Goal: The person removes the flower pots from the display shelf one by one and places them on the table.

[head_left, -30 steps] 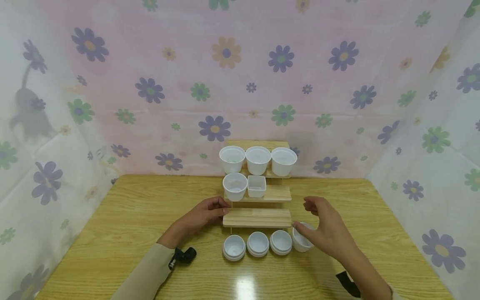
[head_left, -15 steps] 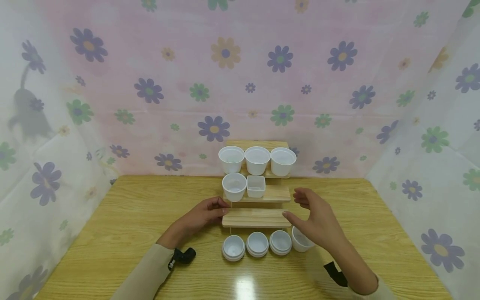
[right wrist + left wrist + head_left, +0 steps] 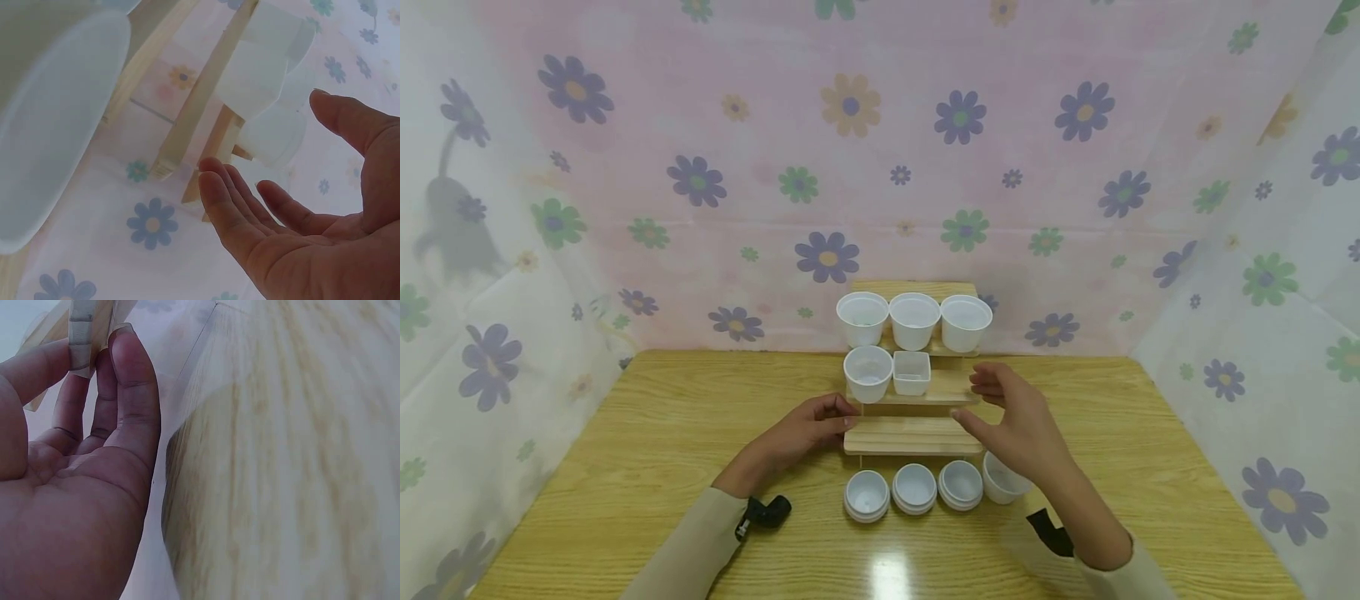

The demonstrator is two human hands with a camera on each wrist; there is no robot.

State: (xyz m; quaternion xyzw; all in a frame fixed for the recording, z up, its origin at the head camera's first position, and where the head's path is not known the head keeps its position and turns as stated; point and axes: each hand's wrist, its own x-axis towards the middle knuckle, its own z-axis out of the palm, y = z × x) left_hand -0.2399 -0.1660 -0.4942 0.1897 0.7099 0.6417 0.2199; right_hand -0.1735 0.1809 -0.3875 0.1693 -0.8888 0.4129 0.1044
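A three-tier wooden stand (image 3: 913, 435) rises at the middle of the table. My left hand (image 3: 801, 433) pinches the left end of its lowest shelf between thumb and fingers, seen close up on the wooden edge (image 3: 81, 331) in the left wrist view. My right hand (image 3: 1018, 425) holds nothing, its thumb and fingers spread apart at the stand's right side, over the lower two shelves. On the middle shelf stand a round white cup (image 3: 868, 375) and, to its right, a small square white cup (image 3: 912, 372), also in the right wrist view (image 3: 253, 78).
Three larger white cups (image 3: 914, 321) line the top shelf. Along the table in front stand three low white bowls (image 3: 915, 489) and a white cup (image 3: 1002, 482), partly behind the right hand. Flowered cloth (image 3: 880, 167) hangs behind and at both sides.
My right hand has moved up and left, from beside the cup on the table to the right ends of the lower shelves. My left hand keeps its grip on the stand.
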